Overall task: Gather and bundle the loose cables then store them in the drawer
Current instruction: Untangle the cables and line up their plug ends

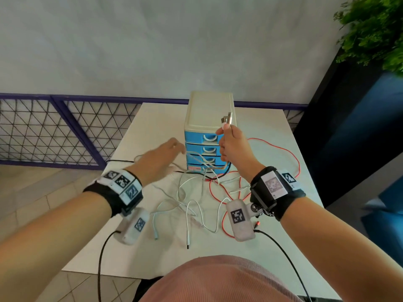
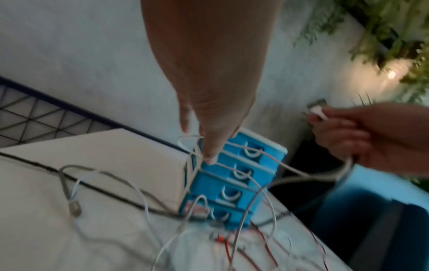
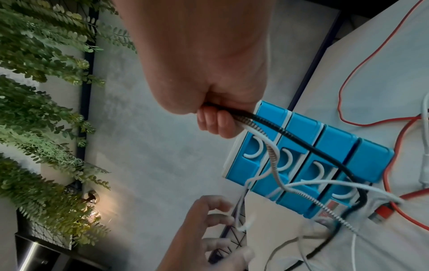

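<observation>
A: Fingers of your left hand [image 1: 162,159] are spread, holding nothing, reaching toward a thin white cable [image 1: 197,156] left of the blue-fronted plastic drawer unit [image 1: 208,131].

B: Pinch it. Your right hand [image 1: 232,147] grips several plug ends [image 1: 227,119]; the orange-red cable [image 1: 290,155] lies loose, far right.

Wall: we see a pale grey-white wall [image 1: 152,44] filling the far side, plain and matte.
Railing: along its foot runs a purple-framed panel [image 1: 54,131] with a black wire mesh of triangles.
Floor: we stand over beige tiles [image 1: 39,205] with thin pale joints.
Bench: a white square bench [image 1: 301,205] sits against the railing, its top smooth.
Greenery: leafy green fronds [image 1: 375,29] hang at the right, above a dark panel [image 1: 327,110].
Light: from the right wrist view we make out a small warm lamp [image 3: 91,199] glowing among the leaves.
Blue furniture: a blue piece [image 1: 390,203] stands right of the bench; we cannot tell what it is.
</observation>
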The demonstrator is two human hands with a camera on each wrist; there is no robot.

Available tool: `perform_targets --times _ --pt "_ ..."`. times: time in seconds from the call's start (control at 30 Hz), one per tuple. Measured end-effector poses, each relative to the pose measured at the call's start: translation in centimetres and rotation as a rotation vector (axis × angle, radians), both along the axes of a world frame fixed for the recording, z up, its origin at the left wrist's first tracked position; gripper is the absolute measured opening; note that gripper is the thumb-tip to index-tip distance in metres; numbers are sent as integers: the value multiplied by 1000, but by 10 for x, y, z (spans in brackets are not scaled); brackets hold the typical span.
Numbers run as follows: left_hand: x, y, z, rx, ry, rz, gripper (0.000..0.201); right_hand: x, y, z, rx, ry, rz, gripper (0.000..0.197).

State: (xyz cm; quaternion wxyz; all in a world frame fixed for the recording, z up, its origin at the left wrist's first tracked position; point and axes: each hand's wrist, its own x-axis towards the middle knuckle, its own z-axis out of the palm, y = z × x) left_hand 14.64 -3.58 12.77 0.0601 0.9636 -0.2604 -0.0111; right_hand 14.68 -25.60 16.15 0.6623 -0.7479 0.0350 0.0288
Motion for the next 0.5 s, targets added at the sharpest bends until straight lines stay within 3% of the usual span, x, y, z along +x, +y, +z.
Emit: perform_targets --times 0.1,0.23,0.37,0.5 --pt "-21 -14 -22 107 -56 -350 19 1 1 -4 35 24 1 33" --pt "-40 -25 -56 278 70 -605 19 2 2 -4 25 58 7 34" --pt "-47 -26 -76 329 70 -643 16 1 2 -1 58 64 32 34" --pt "-30 -30 -53 100 38 -523 13 -3 -3 0 -3 -10 86 41"
